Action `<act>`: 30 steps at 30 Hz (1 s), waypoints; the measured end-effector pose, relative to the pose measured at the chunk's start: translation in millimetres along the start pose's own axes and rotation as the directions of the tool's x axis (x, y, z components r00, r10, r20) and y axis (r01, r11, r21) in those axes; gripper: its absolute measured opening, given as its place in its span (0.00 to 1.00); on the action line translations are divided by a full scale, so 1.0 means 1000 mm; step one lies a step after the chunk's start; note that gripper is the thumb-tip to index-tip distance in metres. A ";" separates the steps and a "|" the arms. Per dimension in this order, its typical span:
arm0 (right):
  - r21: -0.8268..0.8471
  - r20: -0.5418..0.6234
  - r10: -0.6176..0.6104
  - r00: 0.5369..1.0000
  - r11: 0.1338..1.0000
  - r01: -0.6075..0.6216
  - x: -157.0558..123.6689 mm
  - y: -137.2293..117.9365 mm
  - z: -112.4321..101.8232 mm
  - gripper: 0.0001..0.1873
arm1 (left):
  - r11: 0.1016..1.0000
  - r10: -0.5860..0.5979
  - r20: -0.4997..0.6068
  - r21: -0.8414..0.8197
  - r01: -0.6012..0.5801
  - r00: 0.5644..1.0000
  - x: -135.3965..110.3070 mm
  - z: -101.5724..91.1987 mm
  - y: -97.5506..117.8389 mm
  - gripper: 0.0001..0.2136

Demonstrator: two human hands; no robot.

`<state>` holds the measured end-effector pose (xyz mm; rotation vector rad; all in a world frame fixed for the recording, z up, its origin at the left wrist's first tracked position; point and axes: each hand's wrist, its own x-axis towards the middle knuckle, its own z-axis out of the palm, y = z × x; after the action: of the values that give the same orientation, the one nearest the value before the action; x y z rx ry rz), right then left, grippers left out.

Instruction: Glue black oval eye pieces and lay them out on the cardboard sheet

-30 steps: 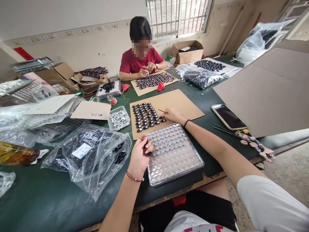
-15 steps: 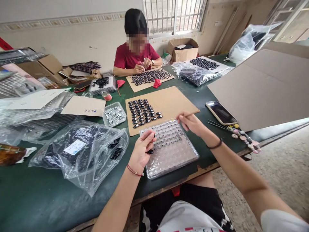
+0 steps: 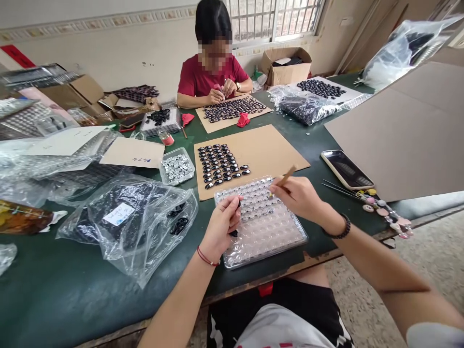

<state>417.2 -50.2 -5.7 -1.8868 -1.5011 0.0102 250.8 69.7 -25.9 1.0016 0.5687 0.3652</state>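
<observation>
My left hand [image 3: 218, 228] is closed, with small black pieces [image 3: 234, 233] in its fingers, above the left edge of a clear plastic tray [image 3: 266, 244]. The tray has rows of round pockets; its far rows hold small clear, shiny stones. My right hand [image 3: 302, 198] pinches a slim wooden stick [image 3: 289, 174] slantwise, its lower tip over the tray's far rows. Just beyond lies a cardboard sheet [image 3: 268, 147], with rows of black oval pieces [image 3: 217, 162], each with a pale shiny spot, on its left part.
Left of the cardboard stand a tub of small silvery pieces [image 3: 177, 169] and a plastic bag of black pieces [image 3: 126, 227]. On the right lie a phone [image 3: 347, 169], tweezers [image 3: 339, 189] and a large grey board [image 3: 402, 130]. Across the table a person [image 3: 213, 72] handles small pieces.
My right hand has come a little nearer to me over the tray, and the stick now slants more steeply. My left hand keeps its hold. The view has shifted slightly.
</observation>
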 end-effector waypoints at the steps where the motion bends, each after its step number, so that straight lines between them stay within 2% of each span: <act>1: 0.018 0.001 -0.042 0.999 0.999 0.041 0.007 -0.003 0.002 0.18 | 0.995 0.042 -0.014 0.089 -0.041 0.999 0.000 0.000 -0.001 0.12; 3: 0.062 -0.012 -0.110 0.994 0.992 0.111 0.015 -0.006 0.011 0.18 | 0.936 0.165 -0.053 0.323 -0.140 0.985 0.000 -0.001 -0.001 0.15; 4: 0.088 -0.028 -0.142 0.989 0.986 0.144 0.016 -0.006 0.018 0.17 | 0.874 0.240 -0.066 0.450 -0.186 0.968 -0.001 -0.002 -0.001 0.17; 6: 0.142 -0.062 -0.199 0.978 0.968 0.206 0.012 -0.004 0.032 0.16 | 0.695 0.384 -0.039 0.669 -0.261 0.923 -0.002 -0.003 -0.001 0.15; 8: 0.183 -0.063 -0.235 0.970 0.953 0.243 0.004 -0.001 0.041 0.15 | 0.511 0.462 0.056 0.799 -0.317 0.885 -0.004 -0.003 -0.001 0.11; 10: 0.208 -0.040 -0.247 0.968 0.946 0.249 -0.002 0.001 0.044 0.13 | 0.393 0.453 0.168 0.844 -0.365 0.875 -0.004 -0.002 -0.003 0.12; 12: 0.210 -0.017 -0.266 0.964 0.942 0.264 -0.005 0.000 0.043 0.12 | 0.347 0.399 0.237 0.855 -0.385 0.886 -0.003 -0.001 -0.005 0.13; 17: 0.145 -0.092 -0.372 0.924 0.913 0.382 -0.006 -0.002 0.041 0.10 | 0.263 0.297 0.265 0.901 -0.345 0.917 0.001 -0.001 -0.006 0.12; 19: 0.140 -0.123 -0.374 0.919 0.910 0.389 -0.006 -0.002 0.043 0.09 | 0.258 0.278 0.241 0.914 -0.314 0.930 0.001 -0.001 -0.005 0.13; 22: 0.160 -0.187 -0.351 0.918 0.911 0.380 -0.006 0.000 0.044 0.08 | 0.314 0.277 0.195 0.907 -0.280 0.941 0.002 -0.001 -0.004 0.12; 26: 0.204 -0.246 -0.282 0.927 0.920 0.334 -0.005 0.002 0.043 0.07 | 0.454 0.326 0.081 0.860 -0.231 0.942 0.004 -0.004 0.001 0.12; 30: 0.298 -0.291 -0.095 0.952 0.937 0.185 -0.005 0.003 0.042 0.09 | 0.616 0.362 -0.080 0.769 -0.174 0.929 0.005 -0.008 0.008 0.15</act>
<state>399.9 -33.2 -40.6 -1.4522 -1.3495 -0.0651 249.4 81.9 -24.1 1.8984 0.8095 0.5369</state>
